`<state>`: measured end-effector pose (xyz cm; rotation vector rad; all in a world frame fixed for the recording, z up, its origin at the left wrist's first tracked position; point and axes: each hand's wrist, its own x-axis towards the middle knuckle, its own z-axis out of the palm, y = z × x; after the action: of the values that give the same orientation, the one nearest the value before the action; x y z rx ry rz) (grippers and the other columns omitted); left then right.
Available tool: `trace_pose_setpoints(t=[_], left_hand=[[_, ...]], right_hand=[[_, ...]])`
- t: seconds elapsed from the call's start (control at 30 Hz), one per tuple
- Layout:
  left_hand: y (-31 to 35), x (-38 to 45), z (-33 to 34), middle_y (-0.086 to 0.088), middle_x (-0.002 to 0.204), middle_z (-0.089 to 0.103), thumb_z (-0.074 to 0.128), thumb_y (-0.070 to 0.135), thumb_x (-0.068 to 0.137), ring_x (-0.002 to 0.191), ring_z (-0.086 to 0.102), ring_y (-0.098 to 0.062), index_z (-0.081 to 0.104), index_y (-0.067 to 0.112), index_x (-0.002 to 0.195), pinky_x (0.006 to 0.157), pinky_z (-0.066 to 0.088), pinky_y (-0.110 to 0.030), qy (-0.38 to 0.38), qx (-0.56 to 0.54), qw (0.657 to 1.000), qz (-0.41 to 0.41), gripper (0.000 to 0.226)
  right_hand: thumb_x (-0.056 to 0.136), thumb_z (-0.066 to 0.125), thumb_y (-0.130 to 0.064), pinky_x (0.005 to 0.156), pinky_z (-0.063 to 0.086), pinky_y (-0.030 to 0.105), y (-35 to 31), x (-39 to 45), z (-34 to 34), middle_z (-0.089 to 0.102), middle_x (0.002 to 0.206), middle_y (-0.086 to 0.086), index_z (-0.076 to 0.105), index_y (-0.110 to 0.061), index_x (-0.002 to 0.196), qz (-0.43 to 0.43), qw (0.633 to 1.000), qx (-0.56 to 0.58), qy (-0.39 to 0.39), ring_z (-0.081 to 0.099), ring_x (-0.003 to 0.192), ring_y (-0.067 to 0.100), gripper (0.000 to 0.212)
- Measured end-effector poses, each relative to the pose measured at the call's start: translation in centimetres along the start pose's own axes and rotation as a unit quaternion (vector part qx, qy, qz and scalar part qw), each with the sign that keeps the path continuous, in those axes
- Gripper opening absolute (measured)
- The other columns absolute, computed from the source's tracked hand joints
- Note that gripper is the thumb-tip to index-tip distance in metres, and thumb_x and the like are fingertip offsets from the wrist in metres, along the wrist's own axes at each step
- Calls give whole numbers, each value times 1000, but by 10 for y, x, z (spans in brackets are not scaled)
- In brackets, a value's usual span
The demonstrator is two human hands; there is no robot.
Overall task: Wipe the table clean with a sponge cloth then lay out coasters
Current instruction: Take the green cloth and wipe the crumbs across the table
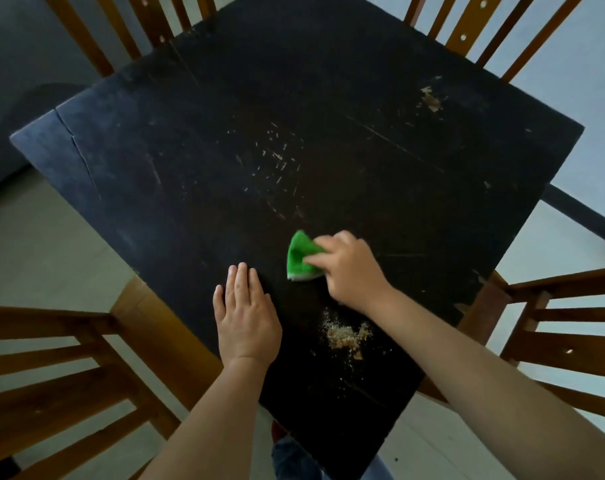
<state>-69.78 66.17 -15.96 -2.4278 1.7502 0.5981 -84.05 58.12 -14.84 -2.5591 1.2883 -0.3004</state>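
A dark, scratched square table (176,140) fills the view. My right hand (349,268) grips a folded green sponge cloth (299,258) against the tabletop near its middle front. My left hand (245,313) lies flat on the table, fingers straight, just left of the cloth. A small pile of tan crumbs (346,336) sits on the table below my right wrist. Pale flecks (276,157) and a worn patch (430,98) mark the surface farther back. No coasters are in view.
Wooden slat-back chairs stand around the table: far left (96,32), far right (495,32), near left (51,375) and near right (564,327). A crack (82,161) runs across the table's left corner. Pale floor shows beyond the edges.
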Motion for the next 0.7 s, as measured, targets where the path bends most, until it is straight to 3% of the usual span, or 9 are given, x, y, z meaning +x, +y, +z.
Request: trace_pose_setpoints(t=[0.13, 0.2, 0.33, 0.43, 0.5, 0.57, 0.7], left_hand=[[0, -2, 0, -4, 156, -9, 12, 27, 99, 143, -14, -17, -2, 10, 146, 115, -10, -34, 0, -13, 1000, 0, 52], [0, -2, -1, -5, 156, -9, 12, 28, 99, 143, -14, -17, -1, 10, 146, 115, -10, -34, -2, -17, 1000, 3, 52], [-1, -3, 0, -4, 156, -10, 11, 28, 99, 142, -15, -17, -3, 10, 146, 114, -11, -34, -5, -22, 1000, 6, 52], [-1, -3, 3, -5, 156, -9, 12, 28, 99, 143, -14, -18, -2, 10, 146, 115, -11, -33, 2, -29, 1000, 9, 52], [-2, -2, 4, -5, 156, -9, 12, 28, 99, 143, -14, -17, -1, 10, 146, 114, -11, -32, 7, -31, 999, 8, 52], [-2, -1, 6, -5, 156, -8, 13, 28, 99, 143, -13, -17, -1, 10, 146, 114, -11, -32, 11, -28, 1000, 7, 52], [-2, -2, 6, -5, 156, -6, 14, 27, 99, 143, -11, -18, 1, 9, 146, 115, -9, -33, 22, -32, 999, 9, 51]], right_hand=[[61, 53, -10, 49, 48, 31, -14, -56, -5, 70, 91, -1, 72, -22, 81, -99, 992, 23, -76, 63, 68, 23, 30], [62, 56, -4, 55, 51, 33, -4, -65, -14, 70, 92, 4, 72, -16, 84, -80, 994, 45, -55, 62, 68, 26, 30], [63, 60, 4, 68, 49, 33, 59, -52, -38, 68, 91, 21, 72, -3, 87, 89, 996, 4, 30, 60, 68, 39, 29], [78, 46, -3, 79, 43, 35, 102, -57, -42, 63, 110, 23, 68, -3, 102, 239, 969, -26, 58, 56, 92, 42, 32], [85, 46, 1, 84, 40, 34, 102, -69, -34, 57, 119, 21, 64, -5, 110, 298, 952, -19, 61, 50, 102, 39, 31], [85, 49, 3, 83, 39, 33, 79, -81, -24, 57, 119, 20, 63, -5, 111, 299, 951, -16, 72, 50, 102, 37, 31], [73, 61, 12, 70, 41, 29, 22, -109, -3, 65, 97, 22, 68, -2, 99, 202, 977, 25, 67, 58, 82, 37, 31]])
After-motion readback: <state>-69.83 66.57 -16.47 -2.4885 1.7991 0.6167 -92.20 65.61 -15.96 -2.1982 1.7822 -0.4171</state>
